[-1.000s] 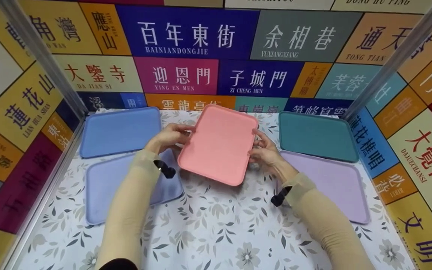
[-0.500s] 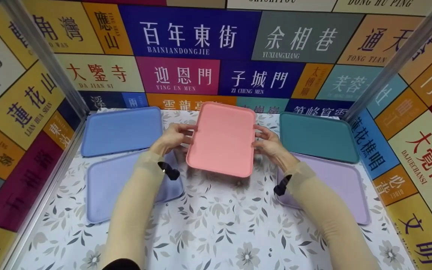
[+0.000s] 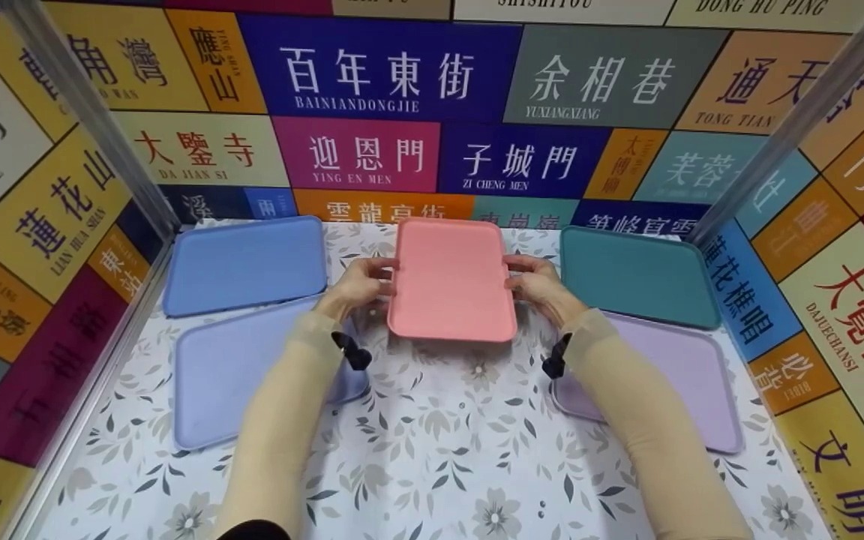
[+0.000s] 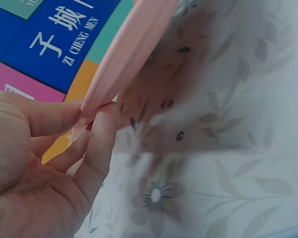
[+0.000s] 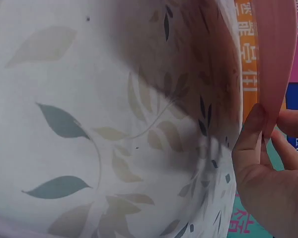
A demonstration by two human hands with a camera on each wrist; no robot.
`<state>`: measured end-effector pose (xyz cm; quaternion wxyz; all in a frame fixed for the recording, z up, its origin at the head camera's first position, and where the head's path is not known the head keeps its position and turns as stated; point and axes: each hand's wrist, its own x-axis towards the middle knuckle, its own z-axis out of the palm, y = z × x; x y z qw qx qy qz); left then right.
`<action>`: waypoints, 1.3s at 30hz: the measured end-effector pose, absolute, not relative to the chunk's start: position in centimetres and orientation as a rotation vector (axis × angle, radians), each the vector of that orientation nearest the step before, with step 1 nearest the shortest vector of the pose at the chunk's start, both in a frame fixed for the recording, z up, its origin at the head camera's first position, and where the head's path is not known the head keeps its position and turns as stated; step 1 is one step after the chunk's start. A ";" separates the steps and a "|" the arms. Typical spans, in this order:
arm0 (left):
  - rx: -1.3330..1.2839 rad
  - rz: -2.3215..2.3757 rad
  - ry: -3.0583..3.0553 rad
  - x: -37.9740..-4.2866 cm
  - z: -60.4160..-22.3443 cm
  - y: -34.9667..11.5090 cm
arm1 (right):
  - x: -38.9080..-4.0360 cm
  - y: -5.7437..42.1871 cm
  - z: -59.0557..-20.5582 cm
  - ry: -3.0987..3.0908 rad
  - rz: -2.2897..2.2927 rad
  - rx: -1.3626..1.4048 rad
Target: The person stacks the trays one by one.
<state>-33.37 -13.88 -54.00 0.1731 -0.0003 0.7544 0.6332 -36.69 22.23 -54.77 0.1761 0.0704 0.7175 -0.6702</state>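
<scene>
A pink rectangular tray (image 3: 451, 281) is held above the table between both hands, its long sides running away from me. My left hand (image 3: 361, 285) pinches its left edge between thumb and fingers. On the opposite edge, my right hand (image 3: 541, 286) pinches the rim the same way. The left wrist view shows the tray's edge (image 4: 129, 49) gripped over a gap, with its shadow on the cloth below. In the right wrist view the tray's underside edge (image 5: 275, 59) is likewise off the table, pinched by the fingers.
On the left lie a blue tray (image 3: 244, 266) and a periwinkle tray (image 3: 229, 375), partly under my left forearm. A green tray (image 3: 638, 276) and a lilac tray (image 3: 691, 375) lie on the right. The floral tablecloth (image 3: 432, 465) meets sign-covered walls (image 3: 379, 60) behind and at both sides.
The pink tray has turned from a slant to nearly straight, and its near edge has moved away from me. Both hands still hold it; the other trays have stayed put.
</scene>
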 end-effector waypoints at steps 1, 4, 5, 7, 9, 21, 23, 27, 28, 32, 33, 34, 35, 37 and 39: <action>0.006 1.785 2.154 -33.4 -54.2 -13.8 | -36.8 22.3 -55.0 2.034 -1.885 0.196; 0.003 1.764 2.182 -33.4 -54.7 -13.5 | -36.9 22.5 -55.5 2.039 -1.857 0.175; -0.011 1.762 2.180 -33.4 -54.9 -13.5 | -36.9 22.5 -55.7 2.042 -1.850 0.166; -0.038 1.748 2.186 -33.4 -55.1 -13.3 | -36.9 22.6 -56.0 2.053 -1.830 0.146; -0.058 1.744 2.181 -33.4 -55.4 -13.1 | -36.9 22.6 -56.3 2.068 -1.809 0.124; -0.017 1.521 2.408 -33.6 -55.9 -12.1 | -36.7 22.2 -57.1 2.286 -1.629 0.028; -0.004 1.437 2.487 -33.7 -56.0 -12.1 | -36.7 22.2 -57.2 2.304 -1.618 0.021; 0.024 1.315 2.579 -33.7 -56.1 -12.0 | -36.7 22.1 -57.4 2.361 -1.564 0.006; 0.035 1.289 2.597 -33.8 -56.1 -11.9 | -36.7 22.1 -57.4 2.375 -1.550 0.001; 0.038 1.241 2.616 -34.1 -56.4 -11.9 | -36.6 21.9 -57.3 2.426 -1.494 -0.023; 0.035 1.228 2.625 -34.5 -56.8 -12.0 | -36.6 21.8 -57.3 2.434 -1.482 -0.026; 0.032 1.219 2.624 -34.8 -57.1 -12.0 | -36.5 21.7 -57.2 2.444 -1.468 -0.027; 0.031 1.215 2.625 -35.2 -57.7 -12.0 | -36.5 21.7 -57.2 2.453 -1.454 -0.028; 0.032 1.190 2.641 -36.1 -59.0 -12.2 | -36.5 21.6 -57.1 2.477 -1.420 -0.030; 0.036 1.148 2.672 -37.0 -60.3 -12.4 | -36.5 21.4 -57.0 2.492 -1.394 -0.025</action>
